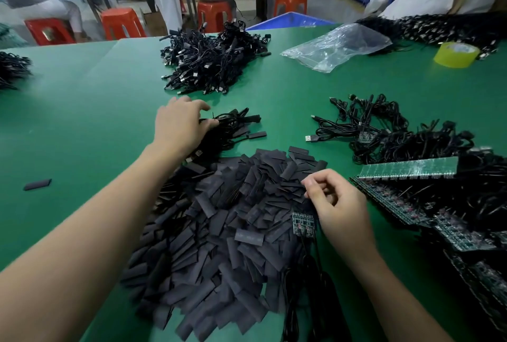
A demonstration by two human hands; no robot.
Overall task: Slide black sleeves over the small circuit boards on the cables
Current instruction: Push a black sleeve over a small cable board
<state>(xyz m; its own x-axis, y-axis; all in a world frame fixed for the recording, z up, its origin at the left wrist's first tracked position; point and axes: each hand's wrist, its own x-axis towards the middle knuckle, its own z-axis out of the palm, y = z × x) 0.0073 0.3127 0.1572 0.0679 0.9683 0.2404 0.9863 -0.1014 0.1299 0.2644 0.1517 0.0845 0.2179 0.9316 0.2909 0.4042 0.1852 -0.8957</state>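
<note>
A large pile of flat black rectangular sleeves (233, 232) is spread at the centre of the green table mat (82, 122). At the pile's 3 o'clock edge the right hand (337, 204) is held with curled fingers, and a pinched sleeve (308, 195) appears to be gripped between its thumb and forefinger. A small green circuit board (303, 223) on a thin black cable (310, 273) lies just under this hand, touching it. Whether it is also held cannot be told.

At 11 o'clock of the pile, the left hand (181, 122) is curled over a small bundle of sleeved black cables (236, 127), which is gripped between thumb and fingers. A big heap of black cables (211, 61) is seen at 12 o'clock. A tangle of loose black cables (384, 127) lies at 2 o'clock, and green circuit board panels (406, 168) are stacked at 3 o'clock. A clear plastic bag (337, 45) and a yellow tape roll (455, 55) are placed at 1 o'clock. A lone black sleeve (37, 184) lies well apart at 9 o'clock.
</note>
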